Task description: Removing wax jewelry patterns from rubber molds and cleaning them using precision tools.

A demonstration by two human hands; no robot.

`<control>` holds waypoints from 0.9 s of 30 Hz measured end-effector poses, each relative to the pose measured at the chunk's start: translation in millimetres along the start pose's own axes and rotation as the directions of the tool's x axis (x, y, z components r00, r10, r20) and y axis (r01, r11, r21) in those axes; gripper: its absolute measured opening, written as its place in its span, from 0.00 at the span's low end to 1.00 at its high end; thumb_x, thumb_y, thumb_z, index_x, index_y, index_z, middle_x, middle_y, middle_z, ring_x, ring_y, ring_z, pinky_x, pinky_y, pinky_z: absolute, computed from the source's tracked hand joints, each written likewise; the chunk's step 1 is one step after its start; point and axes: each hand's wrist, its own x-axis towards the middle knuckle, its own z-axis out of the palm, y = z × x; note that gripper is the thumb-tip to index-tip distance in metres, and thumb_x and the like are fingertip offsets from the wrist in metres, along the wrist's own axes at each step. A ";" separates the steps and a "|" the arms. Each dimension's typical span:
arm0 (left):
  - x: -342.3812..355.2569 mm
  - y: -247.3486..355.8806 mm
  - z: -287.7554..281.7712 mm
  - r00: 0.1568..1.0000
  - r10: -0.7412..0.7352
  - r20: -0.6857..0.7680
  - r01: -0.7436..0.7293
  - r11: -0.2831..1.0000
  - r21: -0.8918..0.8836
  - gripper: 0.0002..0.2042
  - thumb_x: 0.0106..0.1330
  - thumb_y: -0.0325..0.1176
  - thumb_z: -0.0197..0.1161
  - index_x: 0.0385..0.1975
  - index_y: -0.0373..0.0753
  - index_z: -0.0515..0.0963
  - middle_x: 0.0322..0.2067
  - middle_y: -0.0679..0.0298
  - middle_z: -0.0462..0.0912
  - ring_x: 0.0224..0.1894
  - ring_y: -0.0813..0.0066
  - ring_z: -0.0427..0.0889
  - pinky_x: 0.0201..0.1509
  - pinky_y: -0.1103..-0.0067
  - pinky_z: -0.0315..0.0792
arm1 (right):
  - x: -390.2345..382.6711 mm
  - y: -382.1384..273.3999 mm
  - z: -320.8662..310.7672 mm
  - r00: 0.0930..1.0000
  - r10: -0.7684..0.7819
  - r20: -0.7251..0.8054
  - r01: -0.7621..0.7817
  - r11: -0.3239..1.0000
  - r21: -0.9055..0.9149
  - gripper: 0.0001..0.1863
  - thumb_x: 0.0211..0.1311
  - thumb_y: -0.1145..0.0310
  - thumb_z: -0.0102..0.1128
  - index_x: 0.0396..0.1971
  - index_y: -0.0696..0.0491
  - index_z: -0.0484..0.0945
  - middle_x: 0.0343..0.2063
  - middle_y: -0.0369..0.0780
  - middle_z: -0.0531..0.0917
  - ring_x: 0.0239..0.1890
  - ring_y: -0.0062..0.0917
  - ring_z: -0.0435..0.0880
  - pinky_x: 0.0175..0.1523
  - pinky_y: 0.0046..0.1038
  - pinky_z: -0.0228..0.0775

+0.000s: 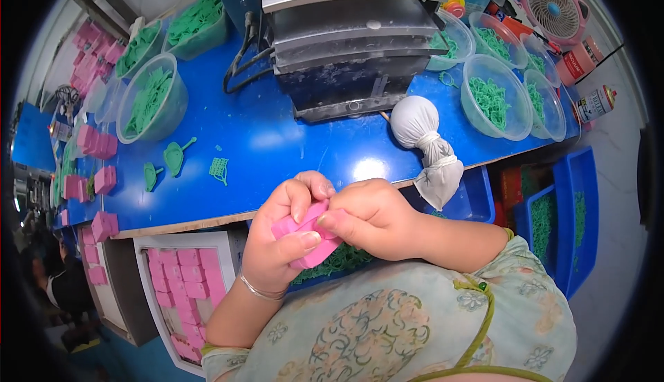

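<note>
My left hand (pixel 280 233) and my right hand (pixel 366 216) meet at the table's front edge, both closed on a pink block (pixel 312 249). My right thumb presses on its top. Just beyond them on the blue table (pixel 277 154) lie small green pieces (pixel 177 154), one a lattice (pixel 218 170). A white cloth pouch (pixel 422 126), tied at its neck, hangs over the edge to my right.
A dark metal machine (pixel 353 64) stands behind. Tubs of green pieces (pixel 152 98) flank it. Pink blocks (pixel 104 178) sit left and fill a white-edged box (pixel 183 278) below. Blue bins (pixel 574 223) are at right. Another person (pixel 59 285) is at far left.
</note>
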 end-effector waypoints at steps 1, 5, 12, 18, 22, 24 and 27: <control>1.6 0.8 3.4 1.000 0.009 -0.030 -0.011 0.997 -0.070 0.13 0.45 0.26 0.62 0.27 0.42 0.65 0.40 0.61 0.66 0.47 0.71 0.65 0.55 0.75 0.61 | -0.9 1.6 1.3 1.000 0.007 -0.002 -0.007 1.000 0.005 0.15 0.62 0.60 0.50 0.23 0.54 0.76 0.17 0.40 0.76 0.20 0.32 0.75 0.26 0.31 0.65; 6.0 0.1 -10.5 0.992 -0.125 0.003 0.103 0.805 -0.584 0.14 0.40 0.28 0.59 0.29 0.42 0.66 0.41 0.60 0.66 0.49 0.64 0.67 0.58 0.67 0.62 | 3.7 12.9 -0.5 0.983 0.171 0.068 -0.109 0.245 0.963 0.21 0.68 0.56 0.39 0.29 0.56 0.75 0.07 0.32 0.65 0.07 0.14 0.61 0.15 0.16 0.51; 2.4 -1.1 -29.2 0.998 0.034 -0.044 -0.050 0.888 -0.456 0.08 0.51 0.37 0.52 0.19 0.41 0.73 0.23 0.61 0.73 0.43 0.63 0.71 0.56 0.61 0.60 | 11.4 17.2 -22.7 0.977 0.058 -0.203 -0.170 0.788 -0.592 0.18 0.60 0.60 0.53 0.16 0.57 0.72 0.13 0.42 0.74 0.20 0.33 0.76 0.24 0.31 0.66; -9.4 14.5 -23.3 0.985 0.025 -0.170 -0.109 0.855 -0.508 0.16 0.57 0.45 0.50 0.32 0.37 0.72 0.35 0.56 0.74 0.49 0.58 0.68 0.58 0.57 0.56 | 16.3 21.1 -16.5 0.932 -0.051 -0.359 -0.276 0.542 -0.794 0.14 0.54 0.60 0.58 0.26 0.56 0.70 0.19 0.42 0.75 0.21 0.33 0.77 0.27 0.32 0.69; -14.2 13.6 -6.3 0.934 0.210 -0.289 -0.243 0.966 -0.087 0.28 0.59 0.40 0.53 0.56 0.33 0.56 0.56 0.49 0.61 0.59 0.55 0.61 0.62 0.56 0.54 | 4.4 9.0 -7.1 0.958 0.148 -0.246 -0.200 0.959 -0.201 0.18 0.54 0.58 0.62 0.28 0.56 0.67 0.22 0.40 0.74 0.24 0.24 0.78 0.28 0.26 0.70; -14.5 7.6 1.9 0.914 0.326 -0.240 -0.216 0.894 0.392 0.26 0.58 0.29 0.54 0.56 0.34 0.54 0.58 0.48 0.57 0.61 0.57 0.59 0.64 0.65 0.55 | 0.9 7.5 6.9 0.965 0.258 -0.048 -0.220 0.895 0.387 0.21 0.55 0.58 0.62 0.36 0.56 0.63 0.34 0.40 0.74 0.38 0.19 0.76 0.38 0.23 0.70; -16.4 -0.8 0.0 0.884 0.418 0.209 -0.386 0.403 0.830 0.27 0.56 0.24 0.56 0.54 0.37 0.52 0.61 0.45 0.53 0.63 0.58 0.56 0.64 0.68 0.53 | 10.8 -2.3 14.4 0.948 0.314 -0.058 -0.209 0.748 0.629 0.22 0.55 0.61 0.63 0.38 0.56 0.60 0.39 0.38 0.72 0.45 0.17 0.72 0.46 0.23 0.68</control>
